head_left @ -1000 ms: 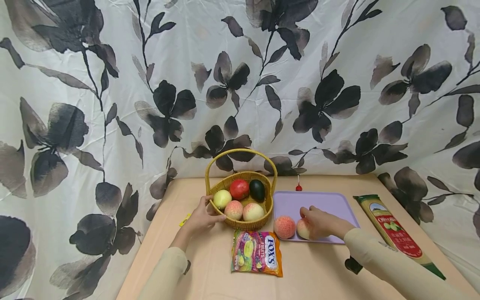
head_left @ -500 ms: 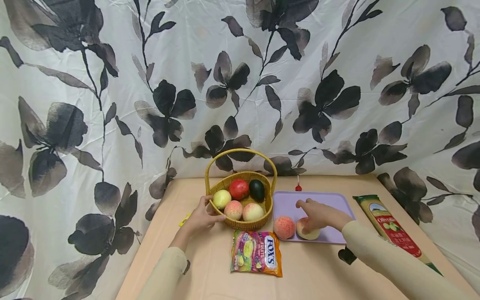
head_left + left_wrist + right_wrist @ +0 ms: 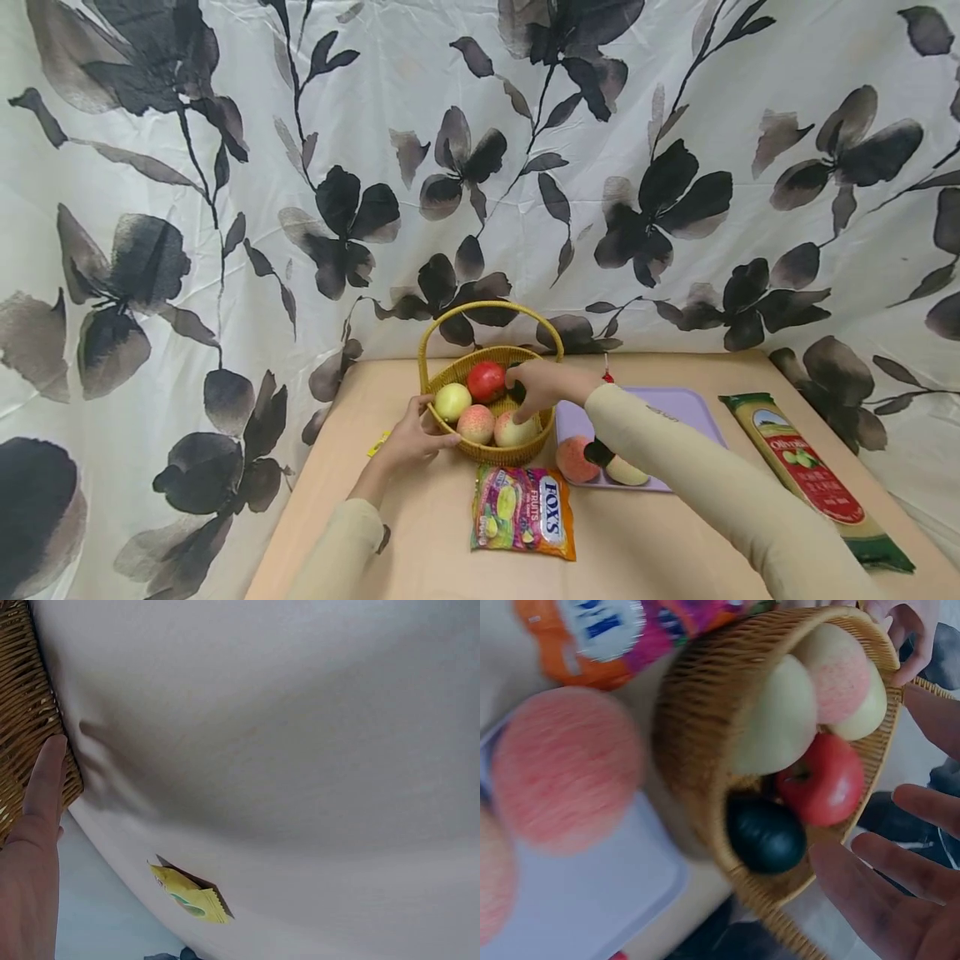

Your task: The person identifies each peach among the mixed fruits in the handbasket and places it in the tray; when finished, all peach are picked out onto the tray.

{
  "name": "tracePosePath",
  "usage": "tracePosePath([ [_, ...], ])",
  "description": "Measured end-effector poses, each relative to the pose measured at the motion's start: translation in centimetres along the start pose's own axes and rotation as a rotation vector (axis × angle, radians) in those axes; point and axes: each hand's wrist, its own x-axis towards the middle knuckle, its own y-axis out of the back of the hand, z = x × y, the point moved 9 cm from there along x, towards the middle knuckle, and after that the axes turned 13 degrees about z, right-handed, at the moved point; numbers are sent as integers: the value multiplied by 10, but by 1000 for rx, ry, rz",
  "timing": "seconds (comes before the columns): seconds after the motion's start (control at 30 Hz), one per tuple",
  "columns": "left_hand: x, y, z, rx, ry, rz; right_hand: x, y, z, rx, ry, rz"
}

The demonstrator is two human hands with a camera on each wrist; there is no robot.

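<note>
A yellow wicker basket (image 3: 495,454) holds a red fruit (image 3: 486,382), a pale yellow-green fruit (image 3: 453,402), two peaches (image 3: 476,424) and a dark green, egg-shaped fruit (image 3: 766,832). My left hand (image 3: 412,437) grips the basket's left side at the rim; one finger (image 3: 49,776) lies along the outer weave in the left wrist view. Over the basket's right side reaches my right hand (image 3: 543,385), fingers spread, with nothing held in the right wrist view. It partly covers the dark fruit and the right peach in the head view.
Right of the basket, a purple tray (image 3: 675,408) bears two more peaches (image 3: 577,459), partly behind my right sleeve. A FOX'S candy bag (image 3: 522,512) lies in front. An Olivoila packet (image 3: 813,475) is at far right; a small yellow wrapper (image 3: 191,894) lies left.
My right hand has left the peach on the tray and moved left over the basket. My left hand stays at the basket rim. The head view has shifted slightly.
</note>
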Motion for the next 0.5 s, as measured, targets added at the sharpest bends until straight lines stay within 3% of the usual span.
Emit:
tracePosePath([
  [0.27, 0, 2, 1, 36, -22, 24, 32, -25, -14, 82, -115, -113],
  [0.5, 1, 2, 1, 8, -8, 7, 51, -47, -10, -22, -158, -149],
])
